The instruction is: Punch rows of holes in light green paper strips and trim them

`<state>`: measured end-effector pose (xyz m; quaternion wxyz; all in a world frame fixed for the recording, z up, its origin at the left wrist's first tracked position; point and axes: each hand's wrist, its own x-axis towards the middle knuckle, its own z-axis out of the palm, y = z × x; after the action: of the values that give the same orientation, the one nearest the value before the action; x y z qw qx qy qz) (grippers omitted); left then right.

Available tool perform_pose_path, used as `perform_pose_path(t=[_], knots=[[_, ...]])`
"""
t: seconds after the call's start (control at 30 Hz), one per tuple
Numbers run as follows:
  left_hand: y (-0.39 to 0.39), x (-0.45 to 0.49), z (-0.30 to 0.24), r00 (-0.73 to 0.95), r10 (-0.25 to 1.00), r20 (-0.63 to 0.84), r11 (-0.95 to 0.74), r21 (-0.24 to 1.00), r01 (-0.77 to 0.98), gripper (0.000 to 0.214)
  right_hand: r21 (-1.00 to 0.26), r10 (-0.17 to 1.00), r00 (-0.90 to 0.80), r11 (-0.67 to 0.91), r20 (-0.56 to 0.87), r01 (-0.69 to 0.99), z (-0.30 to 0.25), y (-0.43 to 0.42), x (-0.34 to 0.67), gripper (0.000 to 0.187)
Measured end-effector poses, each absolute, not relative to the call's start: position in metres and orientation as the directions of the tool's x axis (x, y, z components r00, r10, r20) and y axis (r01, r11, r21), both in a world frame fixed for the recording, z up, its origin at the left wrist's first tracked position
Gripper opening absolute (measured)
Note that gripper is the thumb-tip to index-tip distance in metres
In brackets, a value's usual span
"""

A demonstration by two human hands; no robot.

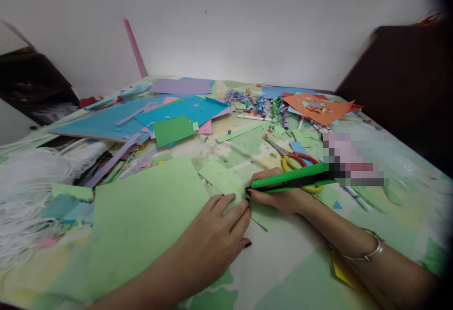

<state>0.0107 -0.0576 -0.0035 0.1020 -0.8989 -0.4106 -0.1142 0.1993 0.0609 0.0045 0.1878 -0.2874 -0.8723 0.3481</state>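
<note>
My right hand is closed around the front end of a long green-and-black tool. I cannot make out its exact kind, and its back end runs into a blurred patch. Its dark tip is close to a pale green paper strip with yellowish dots. Beside it my left hand lies with fingers stretched toward the tip, resting at the strip's near edge, thumb apart. A big light green paper sheet lies to the left of the strip, partly under my left forearm. Scissors with red handles lie beyond my right hand.
Yellow-handled pliers or scissors lie by the tool. White cord is heaped at the left. Blue sheets, a green piece, curled paper strips and an orange sheet with scraps lie toward the wall.
</note>
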Motion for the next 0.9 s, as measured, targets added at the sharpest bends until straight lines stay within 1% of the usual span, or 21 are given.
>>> perform_pose_path(t=[0.3,0.47,0.63,0.8,0.9], knots=[[-0.0585,0.0105,-0.0052,0.633,0.719,0.287,-0.648,-0.05,0.76,0.042,-0.746,0.638,-0.762,0.561,0.111,0.36,0.004,0.0606,0.2005,0.019],[-0.0611,0.0101,-0.0047,0.601,0.757,0.254,-0.625,0.014,0.781,0.042,-0.707,0.657,-0.74,0.592,0.145,0.387,0.0031,0.0599,0.1977,0.019],[-0.0618,0.011,-0.0037,0.598,0.764,0.242,-0.623,0.036,0.781,0.043,-0.694,0.665,-0.734,0.595,0.14,0.406,0.0035,0.0588,0.1966,0.019],[-0.0623,0.011,-0.0038,0.603,0.761,0.238,-0.629,0.046,0.776,0.044,-0.691,0.63,-0.764,0.615,0.14,0.38,0.0045,0.0603,0.1996,0.022],[-0.063,0.011,-0.004,0.597,0.769,0.228,-0.623,0.062,0.779,0.047,-0.692,0.607,-0.787,0.613,0.105,0.381,0.0106,0.0609,0.2018,0.021]])
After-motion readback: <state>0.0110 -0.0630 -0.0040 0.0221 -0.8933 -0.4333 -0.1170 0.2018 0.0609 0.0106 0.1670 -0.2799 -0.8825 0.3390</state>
